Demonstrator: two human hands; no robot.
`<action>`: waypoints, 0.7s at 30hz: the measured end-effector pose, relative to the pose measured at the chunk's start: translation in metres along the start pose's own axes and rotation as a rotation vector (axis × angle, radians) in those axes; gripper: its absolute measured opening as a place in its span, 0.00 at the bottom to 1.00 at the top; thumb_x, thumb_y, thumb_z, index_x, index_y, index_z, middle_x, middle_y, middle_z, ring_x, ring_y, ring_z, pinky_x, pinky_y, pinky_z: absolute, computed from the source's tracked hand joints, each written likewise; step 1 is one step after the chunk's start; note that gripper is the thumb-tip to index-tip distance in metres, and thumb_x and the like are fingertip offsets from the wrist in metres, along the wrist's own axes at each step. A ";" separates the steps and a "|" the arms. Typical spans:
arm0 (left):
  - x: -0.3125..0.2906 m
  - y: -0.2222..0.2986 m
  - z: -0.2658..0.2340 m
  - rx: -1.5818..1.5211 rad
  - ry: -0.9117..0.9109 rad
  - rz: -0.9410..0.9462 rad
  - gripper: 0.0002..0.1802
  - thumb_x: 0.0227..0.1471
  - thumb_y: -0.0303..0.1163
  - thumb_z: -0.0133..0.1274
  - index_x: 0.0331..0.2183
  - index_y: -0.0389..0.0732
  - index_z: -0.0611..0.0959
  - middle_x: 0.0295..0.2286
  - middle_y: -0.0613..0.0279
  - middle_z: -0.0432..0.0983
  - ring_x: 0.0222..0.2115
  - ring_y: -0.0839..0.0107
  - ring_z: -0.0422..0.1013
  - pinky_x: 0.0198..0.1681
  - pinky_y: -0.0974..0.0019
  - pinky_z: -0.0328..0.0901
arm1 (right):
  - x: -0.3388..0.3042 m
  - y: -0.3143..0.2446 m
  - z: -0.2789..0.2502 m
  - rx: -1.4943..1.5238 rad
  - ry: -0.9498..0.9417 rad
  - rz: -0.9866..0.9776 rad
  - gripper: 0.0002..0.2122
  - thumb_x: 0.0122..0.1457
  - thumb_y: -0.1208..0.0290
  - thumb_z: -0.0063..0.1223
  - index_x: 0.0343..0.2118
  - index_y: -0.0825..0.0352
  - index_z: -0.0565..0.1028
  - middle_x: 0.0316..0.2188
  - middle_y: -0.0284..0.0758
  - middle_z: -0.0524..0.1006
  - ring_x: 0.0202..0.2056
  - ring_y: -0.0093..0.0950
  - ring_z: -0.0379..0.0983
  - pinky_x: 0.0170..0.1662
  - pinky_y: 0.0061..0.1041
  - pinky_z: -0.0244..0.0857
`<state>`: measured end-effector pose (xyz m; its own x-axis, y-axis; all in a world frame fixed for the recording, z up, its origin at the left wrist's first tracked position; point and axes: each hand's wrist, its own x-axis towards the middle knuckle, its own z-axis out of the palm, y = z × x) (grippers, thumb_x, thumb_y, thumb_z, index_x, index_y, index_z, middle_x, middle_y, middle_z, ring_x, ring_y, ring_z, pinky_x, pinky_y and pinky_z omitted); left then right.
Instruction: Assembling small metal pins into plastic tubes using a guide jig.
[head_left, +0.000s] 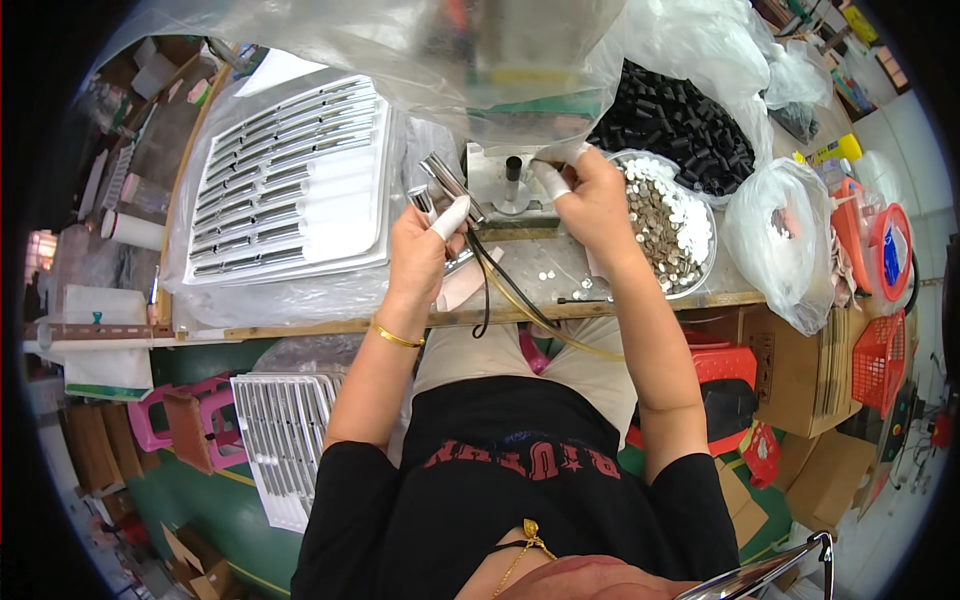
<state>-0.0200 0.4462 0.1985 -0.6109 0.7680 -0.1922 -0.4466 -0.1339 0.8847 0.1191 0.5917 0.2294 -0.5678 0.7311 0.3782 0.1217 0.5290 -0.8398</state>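
My left hand, white covers on its fingertips, is closed around shiny chrome tubes. Below that hand hang a thin black cord and a yellowish hose; whether it grips them too, I cannot tell. My right hand, also with covered fingertips, is curled to the right of a small upright post with a black top. Its thumb and fingers come together, and what they hold, if anything, is hidden. Beside its wrist is a clear tub of small silver and white discs.
White trays of chrome tubes lie at left, with another stack below the table. Black short tubes fill a bag at back right. Plastic sheeting hangs over the work spot. A knotted plastic bag sits at right.
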 end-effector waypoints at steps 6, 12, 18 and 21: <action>0.000 -0.002 -0.004 -0.002 0.012 0.050 0.05 0.50 0.24 0.56 0.32 0.37 0.79 0.23 0.66 0.74 0.20 0.82 0.68 0.17 0.80 0.59 | 0.011 0.003 0.011 -0.372 0.010 -0.223 0.07 0.48 0.71 0.55 0.30 0.64 0.79 0.29 0.41 0.76 0.28 0.40 0.73 0.32 0.35 0.67; 0.002 -0.003 -0.010 -0.038 -0.001 0.054 0.05 0.50 0.25 0.56 0.33 0.37 0.79 0.23 0.66 0.74 0.20 0.82 0.67 0.17 0.80 0.57 | 0.016 -0.014 0.015 -0.359 -0.039 -0.070 0.08 0.46 0.72 0.55 0.30 0.67 0.79 0.29 0.41 0.78 0.30 0.40 0.74 0.34 0.32 0.68; 0.006 0.004 -0.002 -0.039 0.008 0.050 0.05 0.50 0.25 0.56 0.33 0.36 0.79 0.23 0.65 0.74 0.21 0.82 0.67 0.18 0.79 0.57 | 0.027 0.002 0.015 0.111 -0.090 0.224 0.11 0.47 0.74 0.57 0.35 0.70 0.78 0.28 0.37 0.80 0.27 0.25 0.72 0.33 0.24 0.64; 0.010 0.002 -0.002 -0.065 0.009 0.037 0.05 0.50 0.25 0.56 0.32 0.36 0.79 0.23 0.64 0.74 0.21 0.81 0.67 0.18 0.79 0.57 | 0.026 -0.006 0.015 0.197 -0.105 0.249 0.11 0.48 0.74 0.57 0.36 0.69 0.78 0.27 0.34 0.79 0.26 0.20 0.70 0.32 0.22 0.63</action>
<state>-0.0278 0.4523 0.1977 -0.6333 0.7563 -0.1643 -0.4649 -0.2020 0.8620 0.0915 0.6008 0.2383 -0.6221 0.7740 0.1181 0.1135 0.2384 -0.9645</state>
